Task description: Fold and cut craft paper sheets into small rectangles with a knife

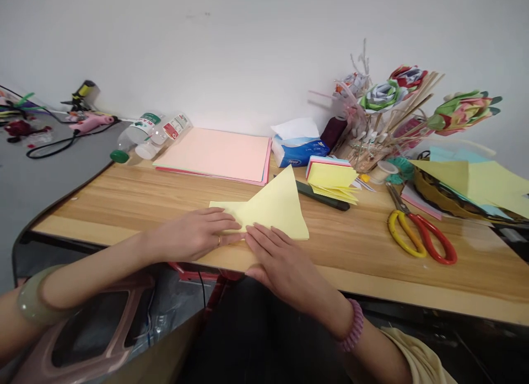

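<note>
The yellow paper sheet [273, 210] lies on the wooden counter [165, 199] near its front edge, partly folded. The left hand [198, 233] and right hand [281, 263] press it with flat, extended fingers, grasping nothing. If one hand slides, the crease can come out crooked.

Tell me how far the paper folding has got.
Done: the yellow sheet already carries a fold, one flap standing up in a triangle. In hand: the left hand and right hand lie flat on its near edge, pressing it to the wooden table. Left: it is no finished shape like the paper flowers behind; the scissors lie untouched.
</note>
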Tool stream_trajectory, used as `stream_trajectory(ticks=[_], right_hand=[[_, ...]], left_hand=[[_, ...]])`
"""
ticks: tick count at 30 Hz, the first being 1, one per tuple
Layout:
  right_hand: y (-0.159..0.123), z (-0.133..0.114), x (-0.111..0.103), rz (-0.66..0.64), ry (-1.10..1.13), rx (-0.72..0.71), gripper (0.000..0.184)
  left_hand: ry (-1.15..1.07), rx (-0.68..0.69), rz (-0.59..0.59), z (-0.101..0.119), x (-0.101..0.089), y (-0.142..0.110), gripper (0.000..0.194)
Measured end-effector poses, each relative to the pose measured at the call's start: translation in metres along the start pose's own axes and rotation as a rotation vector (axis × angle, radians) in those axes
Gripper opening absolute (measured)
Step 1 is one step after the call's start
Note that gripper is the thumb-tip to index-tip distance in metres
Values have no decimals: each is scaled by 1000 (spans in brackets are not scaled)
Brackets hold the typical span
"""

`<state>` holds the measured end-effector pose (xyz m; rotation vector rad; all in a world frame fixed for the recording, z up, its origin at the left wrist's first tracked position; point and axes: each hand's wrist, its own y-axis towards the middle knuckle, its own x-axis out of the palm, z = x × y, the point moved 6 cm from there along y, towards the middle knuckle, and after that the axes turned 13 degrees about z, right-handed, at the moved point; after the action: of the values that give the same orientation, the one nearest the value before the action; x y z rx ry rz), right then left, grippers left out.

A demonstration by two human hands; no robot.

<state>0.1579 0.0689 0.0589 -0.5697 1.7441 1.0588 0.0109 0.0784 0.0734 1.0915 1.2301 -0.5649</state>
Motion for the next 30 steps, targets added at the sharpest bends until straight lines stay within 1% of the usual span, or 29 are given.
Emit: stream_trajectory(ticks=[3,7,11,16,19,24,30], right_hand=[[-2,0,-1,-33,6,-9,67],[-5,5,-4,-84,16,-25,76],[-16,20,-10,-141,-6,8,76],[-48,48,-25,-169,-71,93,72],[-64,59,-34,-163,-111,142,70],[-69,61,-38,-180,-99,175,69],[-67,59,-38,-193,-74,210,75]], left_hand=[[-11,9,-39,4,3,-4,41],[-37,-69,-102,3,7,-9,45],[-78,-99,-118,4,10,-12,48],[-129,-135,-123,3,10,-13,51],[-157,-153,-130,2,11,-15,52],[-178,-205,-142,0,11,-18,51],[-193,-193,-140,1,7,-16,45]])
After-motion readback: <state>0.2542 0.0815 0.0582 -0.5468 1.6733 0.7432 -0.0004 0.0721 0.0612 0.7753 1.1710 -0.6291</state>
